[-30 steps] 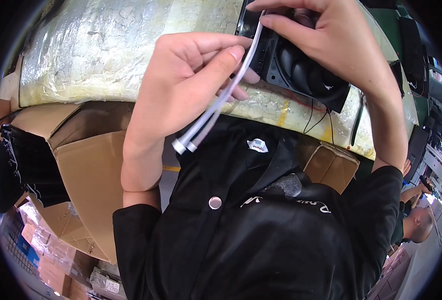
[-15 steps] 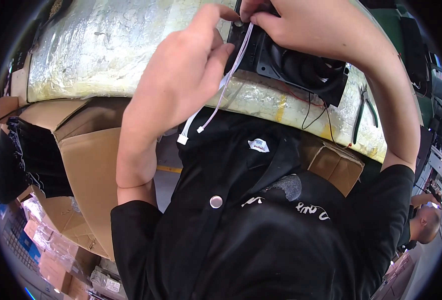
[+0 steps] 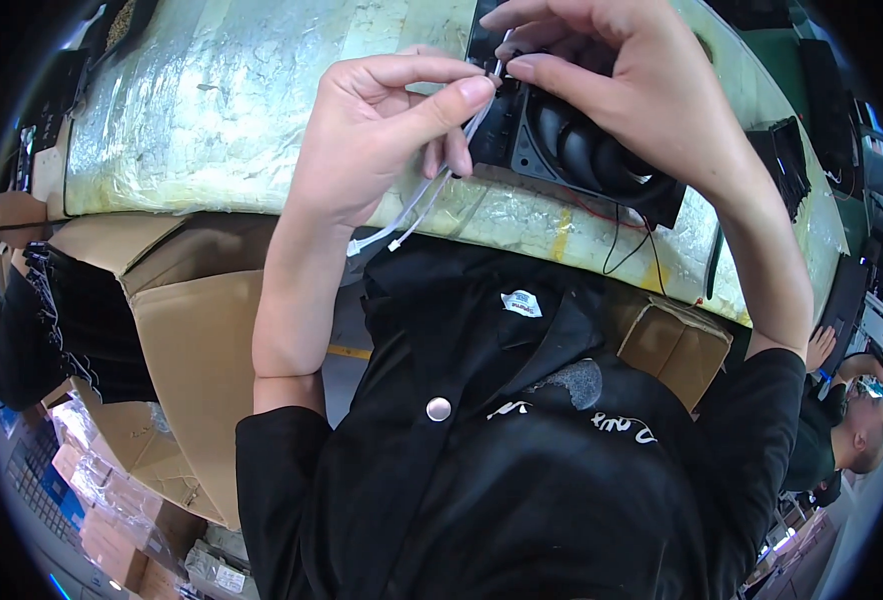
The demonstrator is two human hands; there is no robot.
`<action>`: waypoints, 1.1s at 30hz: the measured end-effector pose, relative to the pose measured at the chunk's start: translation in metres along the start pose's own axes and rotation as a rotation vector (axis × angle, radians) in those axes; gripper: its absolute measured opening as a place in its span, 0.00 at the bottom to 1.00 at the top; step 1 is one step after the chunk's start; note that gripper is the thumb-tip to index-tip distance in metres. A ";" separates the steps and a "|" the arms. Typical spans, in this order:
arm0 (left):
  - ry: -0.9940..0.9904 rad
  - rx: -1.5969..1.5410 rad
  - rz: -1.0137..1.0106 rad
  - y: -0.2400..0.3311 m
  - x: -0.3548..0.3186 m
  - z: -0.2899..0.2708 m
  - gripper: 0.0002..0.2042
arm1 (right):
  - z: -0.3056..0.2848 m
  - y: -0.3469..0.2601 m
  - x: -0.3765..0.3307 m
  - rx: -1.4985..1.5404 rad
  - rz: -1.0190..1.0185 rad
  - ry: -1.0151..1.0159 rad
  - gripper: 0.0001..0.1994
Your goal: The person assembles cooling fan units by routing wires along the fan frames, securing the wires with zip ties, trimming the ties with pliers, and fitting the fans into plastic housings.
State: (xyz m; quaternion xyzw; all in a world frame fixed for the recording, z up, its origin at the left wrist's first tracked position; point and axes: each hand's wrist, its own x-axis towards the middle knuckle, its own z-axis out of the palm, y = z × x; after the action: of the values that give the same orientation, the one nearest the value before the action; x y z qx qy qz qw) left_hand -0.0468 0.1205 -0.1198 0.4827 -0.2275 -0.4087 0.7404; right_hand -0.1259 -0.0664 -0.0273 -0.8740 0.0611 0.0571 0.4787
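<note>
Where my two hands meet near the upper edge of the view, a slender bundle of pale wires (image 3: 476, 124) runs down beside a black fan unit (image 3: 592, 140) on the film-covered work surface (image 3: 212, 130). My left hand (image 3: 387, 125) brings thumb and forefinger together on the bundle's upper part, its other fingers loosely curled. My right hand (image 3: 627, 75) arches over the fan unit with its thumb and forefinger tips close to the same wires; whether they close on anything I cannot tell.

Below my left fingers the wires separate and end in small white connectors (image 3: 354, 247), which hang free just above my black shirt (image 3: 522, 480). I judge the bundle to be light and limp, easily bent, with a smooth covering that may slide between dry fingertips. It is best taken in a fingertip pinch along the wires, close to the part being guided; a pull on one strand alone could strain its joint with a connector. The fan unit looks rigid and heavier by comparison, its frame a safer hold than its blades.

Not resolved: the upper end of the bundle, obscured among my fingertips; the far part of the fan unit, covered by my right hand; the number of wires; and the form of the connectors, too small to read.
</note>
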 end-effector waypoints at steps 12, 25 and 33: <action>0.186 0.052 0.061 0.001 0.002 0.020 0.16 | 0.003 0.007 -0.006 0.105 -0.050 0.057 0.12; 0.171 0.063 0.016 0.001 0.005 0.017 0.13 | 0.005 0.011 -0.008 0.225 0.012 0.059 0.13; 0.141 0.062 0.045 0.001 0.008 0.013 0.15 | -0.004 0.002 -0.002 0.172 0.094 -0.029 0.15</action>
State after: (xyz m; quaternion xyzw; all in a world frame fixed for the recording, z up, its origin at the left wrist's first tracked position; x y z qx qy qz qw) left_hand -0.0518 0.1071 -0.1138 0.5277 -0.1982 -0.3496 0.7484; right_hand -0.1285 -0.0713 -0.0266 -0.8249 0.0997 0.0866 0.5497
